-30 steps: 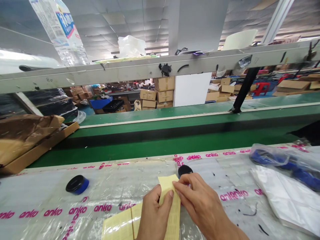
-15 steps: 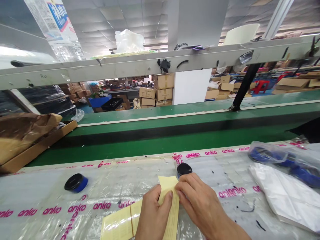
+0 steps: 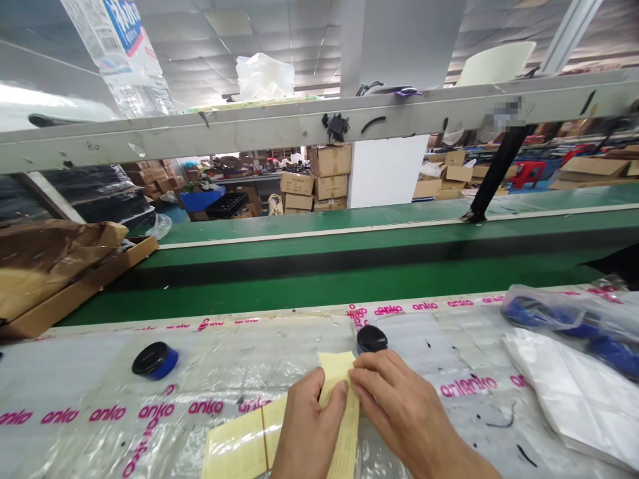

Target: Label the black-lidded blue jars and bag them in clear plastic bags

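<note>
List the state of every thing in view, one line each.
Left hand, gripping yellow paper
Right hand, pinching yellow paper
Yellow paper, held between both hands
Black-lidded container, upright, lid on
Blue container, upright, black lid on
Plastic bag, wrapped around blue items
Cardboard tray, holding crumpled brown paper

Right hand sits slightly lower than a moment earlier: fingers now just below the round blue tin with black lid, not overlapping its edge, so more lid shows. Head view also shifted slightly; the silver label on the grey metal rail now shows as a pixelated patch.
</note>
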Tool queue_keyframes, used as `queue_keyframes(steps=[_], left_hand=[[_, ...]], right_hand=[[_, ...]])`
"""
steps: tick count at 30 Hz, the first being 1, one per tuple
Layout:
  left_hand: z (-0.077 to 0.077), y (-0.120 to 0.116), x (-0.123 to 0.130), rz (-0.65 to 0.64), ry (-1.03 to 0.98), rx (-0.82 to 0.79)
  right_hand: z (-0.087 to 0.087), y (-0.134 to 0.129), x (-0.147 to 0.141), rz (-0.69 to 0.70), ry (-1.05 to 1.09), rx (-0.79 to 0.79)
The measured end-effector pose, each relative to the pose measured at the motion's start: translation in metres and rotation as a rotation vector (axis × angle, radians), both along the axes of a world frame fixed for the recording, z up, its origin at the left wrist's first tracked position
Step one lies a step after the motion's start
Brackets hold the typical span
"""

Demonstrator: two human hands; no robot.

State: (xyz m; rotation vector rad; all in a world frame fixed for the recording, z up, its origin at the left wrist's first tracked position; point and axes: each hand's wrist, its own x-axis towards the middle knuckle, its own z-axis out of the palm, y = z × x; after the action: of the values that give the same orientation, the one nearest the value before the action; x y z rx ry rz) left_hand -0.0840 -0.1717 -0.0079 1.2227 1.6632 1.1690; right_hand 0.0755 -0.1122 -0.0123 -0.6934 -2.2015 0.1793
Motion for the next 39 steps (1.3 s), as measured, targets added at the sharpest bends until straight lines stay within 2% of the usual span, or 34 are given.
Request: queue_keyframes(steps=[8,14,22,26,30,35,39], left_hand=[[0.0023,-0.0009,-0.0010,-0.070,0.129,0.001],[-0.0012,-0.0020,-0.0008,-0.060,0.073,-0.038],[0.0066,-0.0017,0.0003,-0.001,-0.009,-0.026],[0.0082,-0.0018,0.0009,-0.032,-0.019,-0.019],[0.0075,-0.0012,0.0004,-0.074,-0.121,-0.077],[0.0073,0.0000,-0.0027,-0.119,-0.313,-0.115],[0.0066,0.0002,-0.0041,-0.123,-0.351,-0.121]], right_hand=[[-0.0014,0.0023,0.0001,0.009,-0.011,-0.062],[-0.0033,0.0015,0.0003,0.013,0.004,-0.037],[-0.0035,0.0016,0.0021,-0.013,0.023,-0.025],[-0.0012,0.0016,0.0044,-0.034,-0.026,-0.001],[-0.0021,0.0004,0.0049,-0.005,-0.098,0.018],[-0.0063,0.0004,0.0064,0.001,-0.058,0.011],[-0.0066,0.0009,0.0083,0.001,-0.030,0.008]])
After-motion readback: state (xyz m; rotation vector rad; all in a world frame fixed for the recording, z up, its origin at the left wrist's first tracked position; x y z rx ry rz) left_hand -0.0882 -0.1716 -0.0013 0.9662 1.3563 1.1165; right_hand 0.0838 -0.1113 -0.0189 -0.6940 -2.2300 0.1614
